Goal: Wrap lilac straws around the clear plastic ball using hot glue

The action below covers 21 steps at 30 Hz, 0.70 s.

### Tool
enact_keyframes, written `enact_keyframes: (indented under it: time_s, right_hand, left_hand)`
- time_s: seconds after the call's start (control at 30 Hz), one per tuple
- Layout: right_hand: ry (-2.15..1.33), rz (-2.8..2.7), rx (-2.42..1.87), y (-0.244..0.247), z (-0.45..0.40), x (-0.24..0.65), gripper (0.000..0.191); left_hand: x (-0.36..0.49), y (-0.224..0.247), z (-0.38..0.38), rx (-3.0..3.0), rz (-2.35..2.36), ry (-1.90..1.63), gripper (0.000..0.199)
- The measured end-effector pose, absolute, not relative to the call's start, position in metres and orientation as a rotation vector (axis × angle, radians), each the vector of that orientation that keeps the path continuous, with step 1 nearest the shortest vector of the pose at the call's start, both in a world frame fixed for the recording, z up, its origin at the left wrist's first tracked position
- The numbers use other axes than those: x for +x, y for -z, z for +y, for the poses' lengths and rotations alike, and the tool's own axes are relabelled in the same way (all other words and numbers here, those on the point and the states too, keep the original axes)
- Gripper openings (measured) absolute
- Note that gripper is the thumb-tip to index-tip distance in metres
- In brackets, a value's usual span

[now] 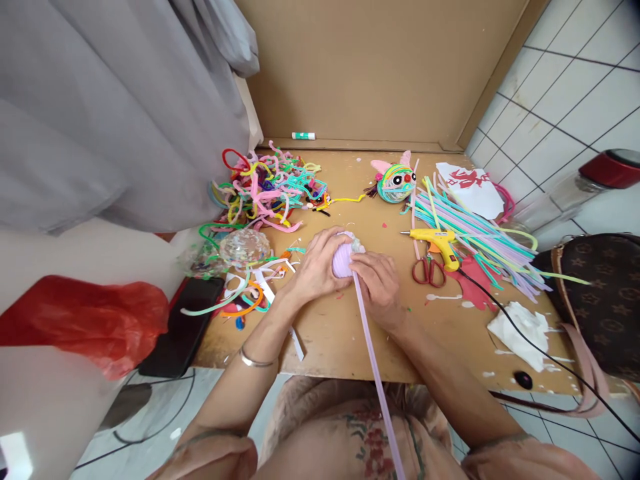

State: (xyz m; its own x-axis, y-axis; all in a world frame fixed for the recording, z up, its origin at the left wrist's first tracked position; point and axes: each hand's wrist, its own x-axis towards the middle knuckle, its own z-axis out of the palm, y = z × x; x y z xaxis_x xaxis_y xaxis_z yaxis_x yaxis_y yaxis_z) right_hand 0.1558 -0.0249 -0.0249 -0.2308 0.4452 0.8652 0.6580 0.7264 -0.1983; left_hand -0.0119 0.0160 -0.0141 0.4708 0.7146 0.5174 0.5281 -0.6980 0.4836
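Observation:
In the middle of the head view, my left hand (316, 265) is wrapped round a small ball (343, 260) covered with lilac pipe cleaner. A clear, uncovered patch shows at the ball's upper right. My right hand (379, 285) is closed at the ball's near right side, pinching a lilac pipe cleaner (373, 353) against it. The long tail of that strip runs down toward my lap. Both hands are just above the wooden table (320, 353). Part of the ball is hidden behind my fingers.
Right of my hands lie a yellow glue gun (437, 241), red-handled scissors (429, 272) and a bundle of pipe cleaners (480, 233). A decorated ball with pink ears (395, 183) stands behind. Tangled pipe cleaners (265, 190), a clear ball (245, 247) and a black phone (183, 327) are leftward.

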Motion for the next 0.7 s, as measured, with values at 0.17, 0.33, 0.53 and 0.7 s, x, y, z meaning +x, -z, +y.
enact_keyframes:
  time_s: [0.17,0.33,0.53,0.7]
  right_hand:
    - [0.247,-1.884,-0.862,0.024,-0.027,0.156,0.022]
    - [0.221,-1.873,-0.844,0.022,-0.028,0.158,0.022]
    - [0.187,-1.815,-0.829,0.028,-0.025,0.158,0.021]
    - [0.197,-1.796,-0.822,0.033,-0.023,0.158,0.02]
  left_hand:
    - [-0.01,0.012,0.015,2.384,0.978,-1.078,0.063]
    - [-0.01,0.009,0.014,2.317,0.925,-1.048,0.066]
    - [-0.011,0.0,0.011,2.227,0.941,-0.948,0.066]
    - [-0.012,0.0,0.011,2.207,0.948,-0.939,0.067]
